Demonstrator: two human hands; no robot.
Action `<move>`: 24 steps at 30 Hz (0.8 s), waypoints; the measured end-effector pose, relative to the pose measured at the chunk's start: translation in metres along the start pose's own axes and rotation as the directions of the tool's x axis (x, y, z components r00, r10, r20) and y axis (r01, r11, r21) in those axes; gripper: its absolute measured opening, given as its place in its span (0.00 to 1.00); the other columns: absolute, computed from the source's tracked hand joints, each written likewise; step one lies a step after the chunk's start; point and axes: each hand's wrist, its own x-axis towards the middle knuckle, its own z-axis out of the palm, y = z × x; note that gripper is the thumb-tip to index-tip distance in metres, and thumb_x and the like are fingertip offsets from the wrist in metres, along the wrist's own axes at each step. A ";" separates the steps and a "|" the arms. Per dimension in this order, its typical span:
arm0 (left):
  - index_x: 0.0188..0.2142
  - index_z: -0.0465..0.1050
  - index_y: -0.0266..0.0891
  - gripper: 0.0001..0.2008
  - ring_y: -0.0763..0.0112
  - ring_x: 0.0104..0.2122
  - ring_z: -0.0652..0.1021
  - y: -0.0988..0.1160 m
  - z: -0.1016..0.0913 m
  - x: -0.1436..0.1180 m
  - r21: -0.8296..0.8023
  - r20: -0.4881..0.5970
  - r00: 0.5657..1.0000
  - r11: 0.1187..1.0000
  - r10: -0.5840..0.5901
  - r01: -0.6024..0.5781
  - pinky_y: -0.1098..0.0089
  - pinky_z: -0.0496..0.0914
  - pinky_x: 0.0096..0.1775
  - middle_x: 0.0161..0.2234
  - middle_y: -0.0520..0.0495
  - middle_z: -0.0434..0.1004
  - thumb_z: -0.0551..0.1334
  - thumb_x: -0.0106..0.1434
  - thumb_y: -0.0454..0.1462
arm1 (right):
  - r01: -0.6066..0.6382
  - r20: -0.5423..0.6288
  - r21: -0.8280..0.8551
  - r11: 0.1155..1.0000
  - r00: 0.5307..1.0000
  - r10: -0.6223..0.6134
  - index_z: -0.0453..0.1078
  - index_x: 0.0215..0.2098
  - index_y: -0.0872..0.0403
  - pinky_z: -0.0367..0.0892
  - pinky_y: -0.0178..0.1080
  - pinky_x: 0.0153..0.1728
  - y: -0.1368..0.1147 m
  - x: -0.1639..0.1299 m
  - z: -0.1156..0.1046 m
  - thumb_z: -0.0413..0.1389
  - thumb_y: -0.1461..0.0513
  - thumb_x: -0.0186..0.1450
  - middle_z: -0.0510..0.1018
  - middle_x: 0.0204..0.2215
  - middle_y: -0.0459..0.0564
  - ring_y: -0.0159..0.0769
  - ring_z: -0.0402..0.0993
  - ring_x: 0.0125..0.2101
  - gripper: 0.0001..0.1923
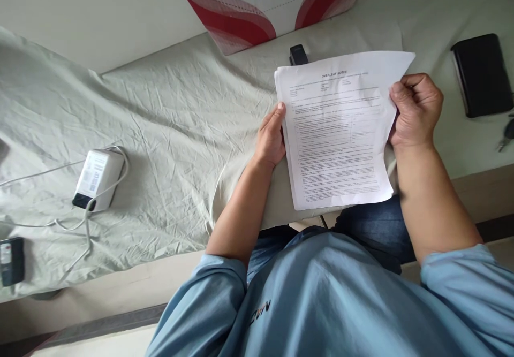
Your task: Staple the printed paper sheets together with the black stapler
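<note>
Printed sheets (339,132) between both hands

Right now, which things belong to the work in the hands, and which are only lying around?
In hand:
- stack of printed papers, left hand and right hand holding its side edges

Lying about:
- black stapler
- white power adapter
- black wallet
- keys
- water carton

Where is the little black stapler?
In the head view, the stapler sits on the cloth just behind the top left corner of the papers, below the red and white box.
</note>
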 end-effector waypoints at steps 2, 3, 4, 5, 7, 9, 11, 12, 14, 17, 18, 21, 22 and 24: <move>0.61 0.84 0.45 0.26 0.46 0.70 0.83 0.000 0.001 -0.001 0.002 0.002 1.000 1.000 0.010 -0.010 0.49 0.81 0.68 0.57 0.43 0.90 0.69 0.77 0.59 | -0.002 0.021 0.017 1.000 1.000 0.002 0.78 0.32 0.39 0.62 0.48 0.35 -0.003 -0.002 0.003 0.81 0.34 0.54 0.57 0.21 0.41 0.37 0.49 0.28 0.27; 0.61 0.84 0.45 0.26 0.46 0.70 0.83 0.000 0.001 -0.001 0.005 0.000 1.000 1.000 0.016 -0.016 0.49 0.81 0.68 0.57 0.43 0.90 0.69 0.77 0.59 | -0.006 0.032 0.028 1.000 0.999 0.005 0.79 0.32 0.40 0.62 0.48 0.35 -0.003 -0.003 0.004 0.81 0.35 0.53 0.57 0.21 0.40 0.37 0.49 0.27 0.27; 0.60 0.85 0.45 0.25 0.46 0.70 0.82 0.000 0.001 -0.001 0.009 -0.004 1.000 1.000 0.022 -0.022 0.49 0.81 0.68 0.57 0.43 0.90 0.70 0.77 0.59 | -0.012 0.041 0.036 0.999 0.999 0.010 0.79 0.32 0.40 0.62 0.48 0.35 -0.004 -0.003 0.004 0.81 0.35 0.53 0.57 0.21 0.40 0.36 0.49 0.27 0.27; 0.59 0.85 0.45 0.25 0.45 0.70 0.82 -0.001 0.001 -0.001 0.012 -0.010 1.000 1.000 0.025 -0.025 0.49 0.81 0.68 0.57 0.43 0.90 0.70 0.77 0.59 | -0.018 0.044 0.042 0.999 0.999 0.016 0.79 0.31 0.40 0.62 0.48 0.35 -0.004 -0.004 0.005 0.81 0.34 0.53 0.58 0.21 0.40 0.36 0.50 0.27 0.28; 0.59 0.85 0.46 0.25 0.44 0.71 0.81 -0.001 0.001 -0.001 0.015 -0.017 1.000 1.000 0.024 -0.024 0.49 0.81 0.67 0.57 0.43 0.90 0.70 0.76 0.59 | -0.039 0.049 0.043 0.998 0.998 0.037 0.79 0.31 0.41 0.62 0.48 0.34 -0.004 -0.004 0.006 0.82 0.34 0.52 0.61 0.20 0.41 0.36 0.52 0.26 0.28; 0.58 0.85 0.46 0.24 0.44 0.71 0.81 -0.001 0.001 -0.001 0.014 -0.016 1.000 1.000 0.022 -0.022 0.49 0.81 0.68 0.58 0.43 0.90 0.71 0.76 0.59 | -0.063 0.059 0.037 0.997 0.996 0.061 0.79 0.31 0.40 0.63 0.49 0.34 -0.004 -0.004 0.005 0.81 0.35 0.52 0.64 0.21 0.42 0.37 0.54 0.27 0.27; 0.59 0.85 0.46 0.23 0.44 0.71 0.81 -0.001 0.000 0.000 0.015 -0.009 1.000 1.000 0.022 -0.022 0.49 0.81 0.68 0.58 0.43 0.90 0.71 0.77 0.57 | -0.078 0.077 0.037 0.996 0.994 0.075 0.78 0.32 0.39 0.65 0.50 0.35 -0.004 -0.004 0.005 0.81 0.35 0.54 0.67 0.21 0.42 0.38 0.55 0.27 0.26; 0.59 0.85 0.46 0.22 0.44 0.71 0.81 -0.001 0.000 0.000 0.014 -0.008 1.000 1.000 0.023 -0.022 0.49 0.81 0.68 0.59 0.43 0.90 0.70 0.77 0.57 | -0.081 0.086 0.043 0.996 0.993 0.077 0.77 0.32 0.39 0.66 0.50 0.36 -0.004 -0.004 0.005 0.81 0.36 0.55 0.67 0.21 0.42 0.38 0.55 0.27 0.26; 0.61 0.85 0.47 0.22 0.44 0.71 0.81 -0.001 0.000 0.000 0.012 -0.010 1.000 1.000 0.018 -0.018 0.49 0.81 0.68 0.59 0.44 0.90 0.70 0.77 0.56 | -0.076 0.090 0.060 0.995 0.993 0.071 0.77 0.32 0.39 0.66 0.50 0.36 -0.004 -0.004 0.005 0.81 0.36 0.56 0.67 0.21 0.41 0.37 0.56 0.27 0.26; 0.64 0.83 0.49 0.26 0.43 0.72 0.81 -0.001 0.000 -0.001 0.017 -0.024 1.000 1.000 0.011 -0.011 0.48 0.80 0.68 0.60 0.44 0.89 0.70 0.76 0.59 | -0.071 0.068 0.050 0.996 0.995 0.067 0.78 0.31 0.40 0.65 0.49 0.35 -0.005 -0.004 0.005 0.81 0.36 0.54 0.68 0.21 0.42 0.37 0.57 0.27 0.26; 0.64 0.83 0.50 0.28 0.43 0.72 0.80 -0.001 0.000 -0.001 0.021 -0.028 1.000 1.000 0.013 -0.012 0.48 0.80 0.68 0.61 0.44 0.89 0.70 0.75 0.61 | -0.072 0.056 0.037 0.997 0.996 0.070 0.78 0.31 0.40 0.63 0.48 0.34 -0.005 -0.004 0.006 0.81 0.36 0.54 0.69 0.21 0.42 0.37 0.57 0.27 0.27; 0.64 0.83 0.50 0.30 0.41 0.74 0.78 -0.002 0.000 -0.002 0.039 -0.031 0.999 0.999 0.031 -0.030 0.47 0.79 0.69 0.61 0.44 0.88 0.71 0.74 0.63 | -0.082 0.047 0.017 0.997 0.996 0.081 0.78 0.32 0.41 0.63 0.47 0.33 -0.005 -0.006 0.009 0.81 0.35 0.53 0.71 0.22 0.43 0.37 0.58 0.27 0.28; 0.64 0.83 0.50 0.30 0.41 0.74 0.78 -0.002 0.000 -0.002 0.049 -0.031 0.999 0.998 0.041 -0.040 0.47 0.79 0.69 0.61 0.44 0.88 0.71 0.73 0.64 | -0.076 0.049 0.023 0.997 0.996 0.075 0.79 0.33 0.41 0.64 0.47 0.34 -0.005 -0.006 0.009 0.81 0.35 0.52 0.73 0.23 0.43 0.38 0.60 0.28 0.28; 0.63 0.83 0.49 0.31 0.42 0.74 0.78 -0.002 -0.001 -0.002 0.068 -0.034 0.997 0.996 0.065 -0.063 0.48 0.78 0.69 0.61 0.44 0.88 0.71 0.73 0.64 | -0.058 0.067 0.036 0.998 0.996 0.055 0.80 0.37 0.41 0.69 0.49 0.37 -0.008 -0.007 0.009 0.81 0.36 0.54 0.79 0.28 0.46 0.40 0.66 0.31 0.28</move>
